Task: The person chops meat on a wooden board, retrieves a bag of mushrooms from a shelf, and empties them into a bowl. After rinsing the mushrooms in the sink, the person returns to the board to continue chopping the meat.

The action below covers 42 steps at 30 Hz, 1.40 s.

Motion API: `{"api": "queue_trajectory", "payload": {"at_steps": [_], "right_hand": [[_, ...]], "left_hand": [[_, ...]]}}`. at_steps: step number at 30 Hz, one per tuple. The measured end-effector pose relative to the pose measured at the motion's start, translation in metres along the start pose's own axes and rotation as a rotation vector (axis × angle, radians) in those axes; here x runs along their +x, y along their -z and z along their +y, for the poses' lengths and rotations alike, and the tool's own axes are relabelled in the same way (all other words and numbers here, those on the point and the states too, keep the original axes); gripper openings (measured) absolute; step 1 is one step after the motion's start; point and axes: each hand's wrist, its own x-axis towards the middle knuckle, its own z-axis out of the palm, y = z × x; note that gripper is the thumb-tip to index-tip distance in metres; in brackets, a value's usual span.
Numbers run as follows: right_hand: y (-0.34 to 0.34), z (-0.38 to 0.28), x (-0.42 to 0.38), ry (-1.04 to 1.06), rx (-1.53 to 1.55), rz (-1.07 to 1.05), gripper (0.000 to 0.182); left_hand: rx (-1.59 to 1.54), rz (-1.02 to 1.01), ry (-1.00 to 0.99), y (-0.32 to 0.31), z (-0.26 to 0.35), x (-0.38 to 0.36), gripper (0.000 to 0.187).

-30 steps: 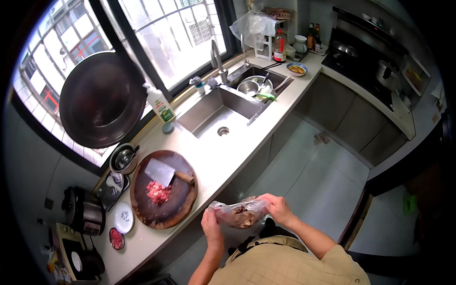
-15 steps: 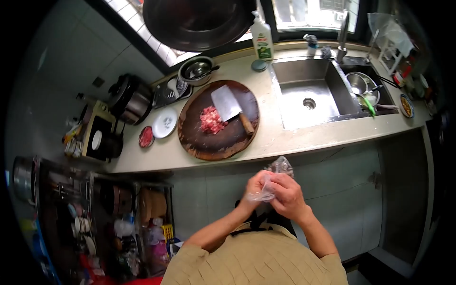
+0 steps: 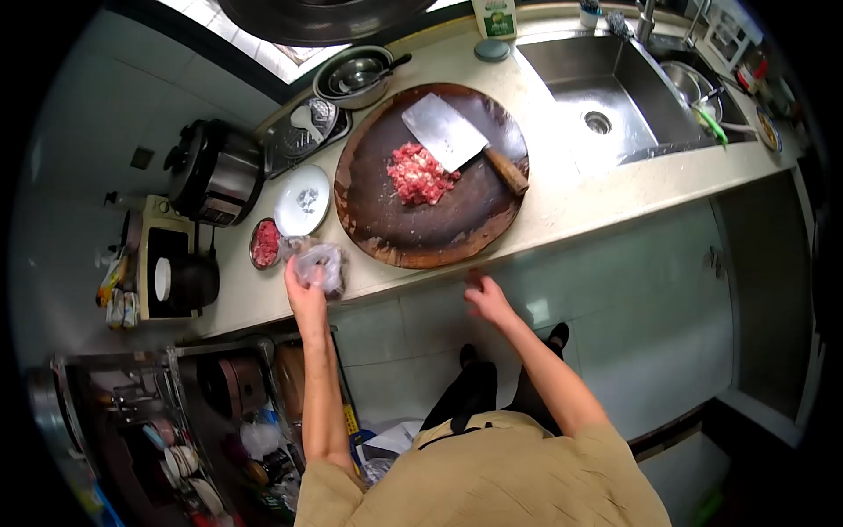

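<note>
My left hand (image 3: 307, 294) is closed on a clear plastic bag (image 3: 323, 265) with something dark inside, at the counter's front edge. The bag is right beside a small dish of red meat (image 3: 265, 243) and a white plate (image 3: 303, 200). My right hand (image 3: 488, 299) is in front of the counter edge, holding nothing, its fingers loosely apart and a little blurred. Beyond it lies a round wooden chopping board (image 3: 421, 233) bearing a heap of chopped meat (image 3: 420, 174). A cleaver (image 3: 444, 132) rests flat there, its wooden handle pointing right.
A steel sink (image 3: 584, 97) is at the right. Bowls (image 3: 351, 79), a metal tray (image 3: 299, 132) and a pressure cooker (image 3: 215, 171) stand behind and left. A wok (image 3: 325, 18) hangs above the window side. A shelf rack (image 3: 176, 351) is below left.
My hands have parted. The left carried the plastic bag leftward to the counter edge by the small dish; the right let go of it and sits apart. The view has shifted.
</note>
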Motion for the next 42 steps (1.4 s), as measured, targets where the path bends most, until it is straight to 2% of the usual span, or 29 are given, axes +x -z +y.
{"api": "queue_trajectory", "payload": {"at_steps": [2, 4, 5, 7, 10, 13, 15, 17, 19, 21, 23, 25, 27, 30, 34, 36, 39, 42], "right_hand": [[-0.032, 0.016, 0.046, -0.163, 0.524, -0.035, 0.041], [-0.060, 0.037, 0.076, -0.076, 0.867, -0.090, 0.039], [-0.072, 0.045, 0.080, -0.039, 0.900, -0.064, 0.037], [-0.085, 0.031, 0.065, 0.044, 0.958, 0.012, 0.035], [-0.086, 0.054, 0.042, 0.055, 0.953, 0.100, 0.029], [-0.062, 0.066, -0.034, -0.074, 0.764, 0.199, 0.026], [-0.044, 0.086, -0.075, -0.086, 0.670, 0.276, 0.024], [-0.034, 0.121, -0.105, -0.038, 0.330, 0.534, 0.022], [-0.014, 0.088, -0.144, -0.023, 0.090, 0.832, 0.024], [0.005, 0.077, -0.160, 0.066, 0.099, 1.002, 0.033], [0.024, 0.080, -0.162, 0.246, -0.267, 1.185, 0.039], [0.034, 0.111, -0.150, 0.431, -0.672, 1.280, 0.040], [0.040, 0.127, -0.149, 0.502, -0.837, 1.314, 0.037], [0.053, 0.129, -0.153, 0.589, -0.800, 1.257, 0.025], [0.043, 0.127, -0.132, 0.767, -0.500, 1.095, 0.014], [0.045, 0.132, -0.121, 0.686, -0.470, 1.097, 0.013], [0.051, 0.150, -0.108, 0.572, -0.339, 1.093, 0.017], [0.056, 0.175, -0.109, 0.466, -0.246, 0.980, 0.021]], "left_hand": [[0.041, -0.019, 0.003, 0.016, -0.012, -0.011, 0.058], [0.170, 0.016, -0.013, 0.041, -0.029, -0.031, 0.062], [0.207, 0.055, -0.017, 0.050, -0.036, -0.044, 0.056], [0.314, -0.051, 0.008, 0.056, -0.046, -0.071, 0.048], [0.263, -0.317, 0.070, 0.036, -0.064, -0.100, 0.040], [0.333, -0.591, 0.155, 0.007, -0.081, -0.116, 0.033], [0.331, -0.729, 0.216, -0.017, -0.093, -0.122, 0.030], [0.382, -0.830, 0.207, -0.038, -0.108, -0.124, 0.030], [0.453, -0.900, 0.211, -0.063, -0.126, -0.124, 0.031], [0.508, -0.907, 0.206, -0.090, -0.141, -0.124, 0.032], [0.573, -0.888, 0.208, -0.120, -0.158, -0.124, 0.032], [0.816, -0.964, -0.057, -0.135, -0.193, -0.108, 0.031], [1.032, -1.016, -0.357, -0.153, -0.220, -0.093, 0.029], [1.397, -1.000, -0.784, -0.165, -0.247, -0.069, 0.027], [1.815, -1.068, -0.759, -0.179, -0.280, -0.045, 0.030], [2.051, -1.106, -0.718, -0.190, -0.291, -0.048, 0.032], [2.191, -1.280, -0.726, -0.207, -0.294, -0.047, 0.039], [2.207, -1.209, -0.779, -0.216, -0.299, -0.042, 0.044]]}}
